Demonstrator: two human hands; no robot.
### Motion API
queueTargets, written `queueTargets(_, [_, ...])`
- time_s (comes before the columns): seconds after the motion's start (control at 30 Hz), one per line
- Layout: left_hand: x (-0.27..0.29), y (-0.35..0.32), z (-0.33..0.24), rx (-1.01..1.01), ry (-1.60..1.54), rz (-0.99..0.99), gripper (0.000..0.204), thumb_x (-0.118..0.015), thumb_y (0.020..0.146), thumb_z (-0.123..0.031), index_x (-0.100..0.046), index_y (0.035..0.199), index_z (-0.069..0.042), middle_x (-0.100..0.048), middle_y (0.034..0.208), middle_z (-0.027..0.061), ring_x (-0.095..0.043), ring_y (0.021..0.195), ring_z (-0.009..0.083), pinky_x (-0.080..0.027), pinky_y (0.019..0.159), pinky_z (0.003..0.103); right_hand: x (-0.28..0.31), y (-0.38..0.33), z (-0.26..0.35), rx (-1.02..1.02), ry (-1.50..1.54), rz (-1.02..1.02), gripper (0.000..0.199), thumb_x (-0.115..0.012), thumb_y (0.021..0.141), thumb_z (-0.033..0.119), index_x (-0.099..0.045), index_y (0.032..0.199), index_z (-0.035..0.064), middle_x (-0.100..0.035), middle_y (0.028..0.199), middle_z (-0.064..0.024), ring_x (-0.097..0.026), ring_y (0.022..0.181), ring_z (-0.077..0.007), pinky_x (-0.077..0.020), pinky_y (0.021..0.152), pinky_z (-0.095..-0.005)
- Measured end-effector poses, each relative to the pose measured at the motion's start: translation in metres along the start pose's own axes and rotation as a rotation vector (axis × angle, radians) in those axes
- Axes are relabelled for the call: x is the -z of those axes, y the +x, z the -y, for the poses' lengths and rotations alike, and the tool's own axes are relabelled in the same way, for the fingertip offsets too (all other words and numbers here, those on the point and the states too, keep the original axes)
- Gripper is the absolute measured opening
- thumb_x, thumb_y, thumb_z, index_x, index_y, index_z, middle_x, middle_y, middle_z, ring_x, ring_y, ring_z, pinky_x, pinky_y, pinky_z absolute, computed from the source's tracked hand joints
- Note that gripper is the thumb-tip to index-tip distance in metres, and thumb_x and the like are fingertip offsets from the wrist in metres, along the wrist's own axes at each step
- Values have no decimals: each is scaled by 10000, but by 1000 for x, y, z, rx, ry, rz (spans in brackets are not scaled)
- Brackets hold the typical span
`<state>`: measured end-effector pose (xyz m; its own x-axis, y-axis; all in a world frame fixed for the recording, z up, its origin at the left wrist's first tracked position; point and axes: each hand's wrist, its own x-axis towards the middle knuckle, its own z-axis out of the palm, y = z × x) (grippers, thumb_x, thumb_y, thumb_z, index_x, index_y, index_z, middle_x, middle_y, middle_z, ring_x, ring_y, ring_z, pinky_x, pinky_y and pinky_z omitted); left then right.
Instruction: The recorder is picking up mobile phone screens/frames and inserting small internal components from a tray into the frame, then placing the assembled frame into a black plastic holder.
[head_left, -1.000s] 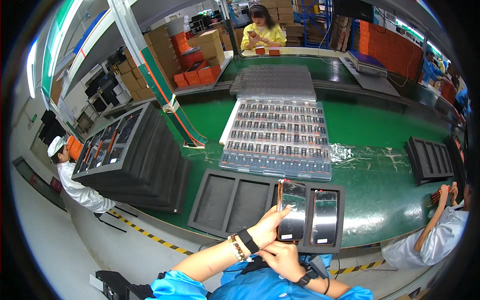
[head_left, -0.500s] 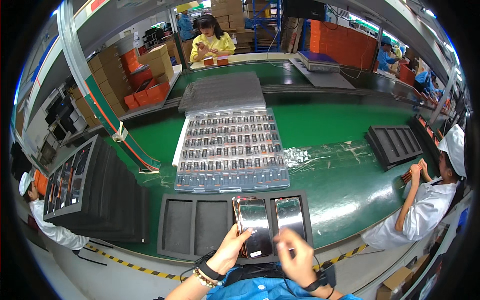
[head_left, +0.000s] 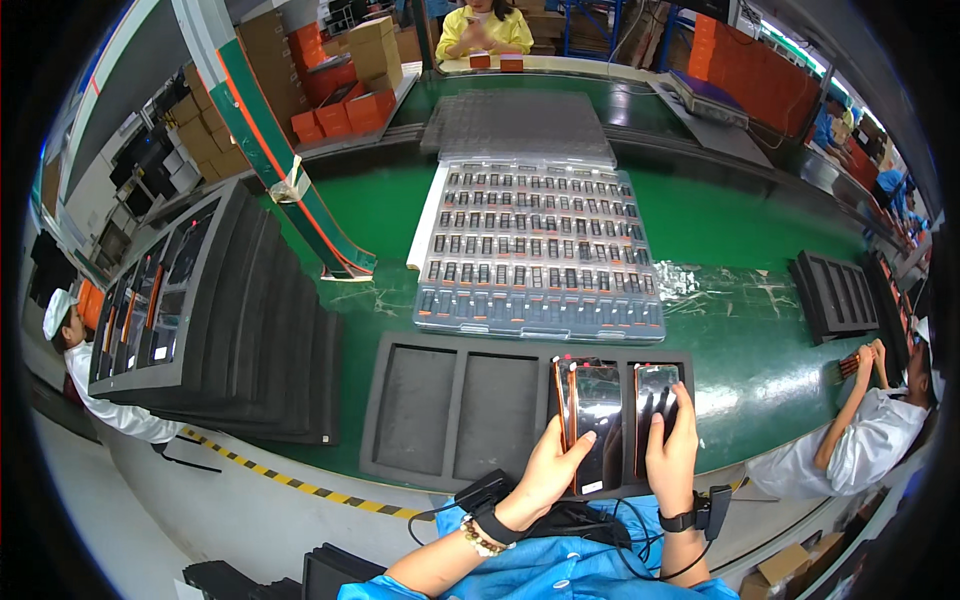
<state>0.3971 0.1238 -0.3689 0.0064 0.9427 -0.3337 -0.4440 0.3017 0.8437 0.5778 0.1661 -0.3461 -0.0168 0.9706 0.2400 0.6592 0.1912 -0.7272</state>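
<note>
Glossy dark glass phone panel point(head_left: 597, 425) stands tilted over the third pocket of a black foam tray point(head_left: 450, 410), gripped at its lower edge by the left hand point(head_left: 550, 470). Right hand point(head_left: 672, 450) rests flat, fingers spread, on a second panel point(head_left: 655, 395) in the fourth pocket. Green table point(head_left: 740, 250) carries a clear compartment tray of small parts point(head_left: 540, 255). Stacked black trays point(head_left: 215, 320) at left; cardboard boxes point(head_left: 330, 60) behind.

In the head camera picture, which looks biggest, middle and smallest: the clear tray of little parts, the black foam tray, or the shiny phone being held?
1. Clear tray of little parts
2. Black foam tray, nearly as big and nearer the camera, so these two are unsure
3. Shiny phone, clearly smallest
</note>
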Motion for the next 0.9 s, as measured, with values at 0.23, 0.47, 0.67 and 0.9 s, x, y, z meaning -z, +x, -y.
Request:
queueTargets(0.23, [-5,-4,-6,48,-20,5,411,-601,1013,-124,-466,1392,-38,-603,1248,46,-554,1153,112,-443,1004,284,0,16,3,10,-109,-47,380,-513,976,54,-487,1347,-20,-426,1498,-261,-412,1395,-424,-321,1157,-452])
queueTargets(0.47, [1,-1,-15,111,-104,34,450,-625,996,-98,-457,1409,-31,-601,1277,46,-565,1175,123,-443,1021,284,2,36,-20,-9,1,44,358,-572,959,76,-531,1308,7,-433,1484,-256,-466,1342,-427,-388,1105,-440])
queueTargets(0.67, [2,1,-4,27,-71,39,507,-651,987,-128,-442,1439,-30,-608,1287,54,-568,1166,119,-461,1002,285,16,32,-37,-350,947,113,415,-543,960,21,-487,1370,55,-524,1384,-130,-564,1214,-201,-464,1016,-327])
queueTargets(0.9, [0,-5,-7,7,80,-23,447,-640,997,-138,-461,1381,7,-607,1258,84,-566,1166,136,-454,1019,296,-4,2,-30,-245,703,231,430,-437,1069,96,-368,1491,58,-673,1215,-177,-665,1107,-229,-569,855,-328])
